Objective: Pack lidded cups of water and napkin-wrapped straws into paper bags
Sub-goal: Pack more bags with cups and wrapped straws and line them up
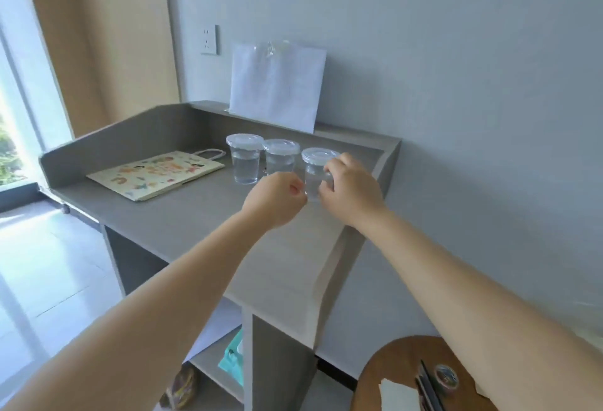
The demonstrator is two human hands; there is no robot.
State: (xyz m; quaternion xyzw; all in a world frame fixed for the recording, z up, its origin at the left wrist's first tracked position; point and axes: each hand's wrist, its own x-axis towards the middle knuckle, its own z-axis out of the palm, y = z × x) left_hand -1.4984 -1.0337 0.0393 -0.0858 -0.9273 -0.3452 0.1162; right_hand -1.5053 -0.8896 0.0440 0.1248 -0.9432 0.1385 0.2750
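Three clear lidded cups of water stand in a row near the back of the grey desk (182,215). My right hand (350,187) grips the right cup (315,162) from its right side. My left hand (277,200) is curled against that cup's lower left side; whether it holds the cup I cannot tell. The middle cup (280,157) and left cup (244,159) stand free. A printed paper bag (156,174) with rope handles lies flat to their left. No straws or napkins can be made out.
A white sheet in a clear sleeve (275,87) leans on the wall behind the cups. The desk has raised edges at back and sides. A round wooden stool (401,374) with tape and paper stands at lower right. Shelves under the desk hold a teal packet (233,361).
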